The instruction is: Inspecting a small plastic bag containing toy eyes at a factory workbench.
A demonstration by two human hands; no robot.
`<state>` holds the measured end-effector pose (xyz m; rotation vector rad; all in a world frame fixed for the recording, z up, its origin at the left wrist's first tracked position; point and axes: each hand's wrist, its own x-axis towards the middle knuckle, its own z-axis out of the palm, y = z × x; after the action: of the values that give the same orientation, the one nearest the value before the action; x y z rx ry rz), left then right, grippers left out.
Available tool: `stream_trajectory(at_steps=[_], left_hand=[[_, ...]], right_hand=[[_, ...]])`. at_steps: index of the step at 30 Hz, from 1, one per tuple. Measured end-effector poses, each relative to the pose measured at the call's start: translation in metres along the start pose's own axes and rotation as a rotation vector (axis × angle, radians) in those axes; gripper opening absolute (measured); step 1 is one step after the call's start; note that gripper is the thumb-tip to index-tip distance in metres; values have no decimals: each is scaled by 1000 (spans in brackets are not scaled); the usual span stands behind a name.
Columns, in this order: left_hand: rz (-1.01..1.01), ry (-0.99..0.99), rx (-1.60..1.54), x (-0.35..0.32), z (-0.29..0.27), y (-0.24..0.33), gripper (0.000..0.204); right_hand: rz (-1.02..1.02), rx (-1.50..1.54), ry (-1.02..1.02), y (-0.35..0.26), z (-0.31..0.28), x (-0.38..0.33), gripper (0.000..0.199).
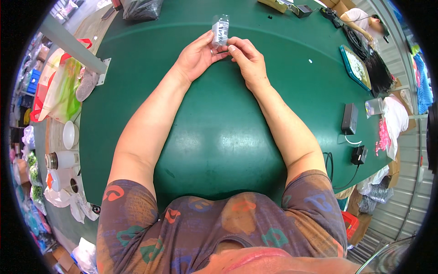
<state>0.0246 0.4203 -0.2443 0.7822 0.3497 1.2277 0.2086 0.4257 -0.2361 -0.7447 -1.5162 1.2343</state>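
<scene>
Small clear packet (220, 29), dark contents: pinched upright at its lower end by both hands, left hand (196, 57) and right hand (248, 61), fingertips meeting. Green counter (219, 137) beneath. Black adapter (349, 118) lying at three o'clock.

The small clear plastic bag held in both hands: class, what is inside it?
Inside the small clear bag dark, small items show through the plastic; their kind cannot be told. The fingertips of the left hand and right hand cover its lower end.
</scene>
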Motion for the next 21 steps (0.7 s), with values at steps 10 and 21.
stream_trajectory(at_steps=[10, 21], left_hand=[[-18, 82, 268, -4, 13, -7, 48], [16, 158, 316, -2, 15, -8, 48]], right_hand=[[93, 184, 74, 3, -7, 0, 43], [107, 200, 82, 6, -10, 6, 38]])
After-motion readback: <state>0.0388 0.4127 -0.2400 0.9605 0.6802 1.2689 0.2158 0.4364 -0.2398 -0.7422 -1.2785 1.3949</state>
